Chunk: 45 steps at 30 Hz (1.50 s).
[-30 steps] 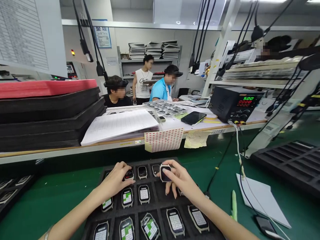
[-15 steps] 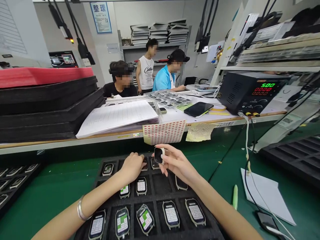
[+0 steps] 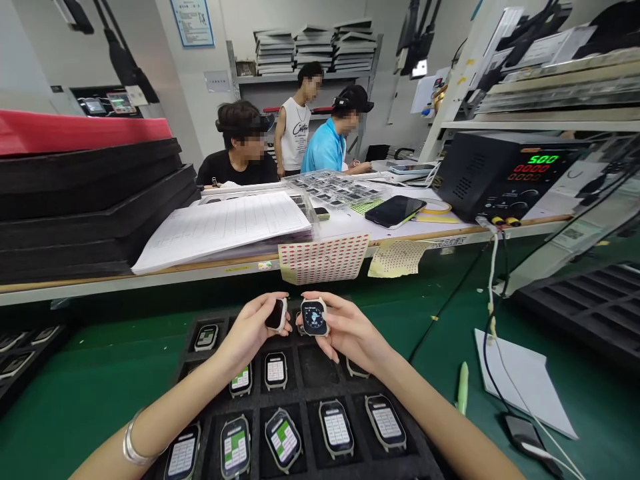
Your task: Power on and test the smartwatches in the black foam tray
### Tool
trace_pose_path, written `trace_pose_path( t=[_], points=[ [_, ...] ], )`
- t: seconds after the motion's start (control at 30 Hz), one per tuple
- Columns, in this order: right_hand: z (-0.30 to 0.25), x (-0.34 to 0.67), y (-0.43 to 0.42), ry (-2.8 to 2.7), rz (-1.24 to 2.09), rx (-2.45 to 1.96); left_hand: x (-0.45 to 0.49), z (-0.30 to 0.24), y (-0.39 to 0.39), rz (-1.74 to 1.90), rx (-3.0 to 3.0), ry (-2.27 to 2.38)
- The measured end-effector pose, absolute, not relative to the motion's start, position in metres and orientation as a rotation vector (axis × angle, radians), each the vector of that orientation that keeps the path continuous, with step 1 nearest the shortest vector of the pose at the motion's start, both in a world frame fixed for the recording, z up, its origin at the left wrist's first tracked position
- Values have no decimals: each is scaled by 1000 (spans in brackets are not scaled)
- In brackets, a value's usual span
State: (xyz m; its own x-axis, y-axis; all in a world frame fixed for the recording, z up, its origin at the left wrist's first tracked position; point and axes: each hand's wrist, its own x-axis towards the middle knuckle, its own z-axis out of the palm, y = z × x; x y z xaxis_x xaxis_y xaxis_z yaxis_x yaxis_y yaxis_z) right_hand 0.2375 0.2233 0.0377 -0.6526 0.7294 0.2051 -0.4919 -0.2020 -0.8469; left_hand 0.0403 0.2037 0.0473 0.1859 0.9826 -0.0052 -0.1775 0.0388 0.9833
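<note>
My left hand (image 3: 250, 330) pinches a strapless smartwatch body with a dark screen (image 3: 277, 314) above the far end of a black foam tray (image 3: 310, 360). Close beside it, my right hand (image 3: 345, 328) grips a second smartwatch body (image 3: 314, 317) whose screen shows a lit dial. The two watches are held side by side, a little apart. Under my hands the tray's pockets hold several more watch bodies (image 3: 337, 429), most with lit white or green screens.
A raised shelf carries an open ruled logbook (image 3: 225, 230), a red sticker sheet (image 3: 324, 259), a phone (image 3: 395, 211) and a power supply (image 3: 505, 175). Stacked foam trays (image 3: 90, 200) stand at left. Three people are at the far bench. A green pen (image 3: 463, 397) and white paper (image 3: 520, 387) lie at right.
My left hand has lifted a dark-screened watch out of the tray. My right hand has turned its watch, whose screen is now lit. The view has tilted down slightly.
</note>
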Motion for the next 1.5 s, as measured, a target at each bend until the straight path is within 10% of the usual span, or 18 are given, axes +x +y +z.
trace_pose_path(
  t=[1.5],
  points=[
    [37, 239, 220, -1309, 1793, -501, 38, 36, 190, 1099, 1675, 1199]
  ],
)
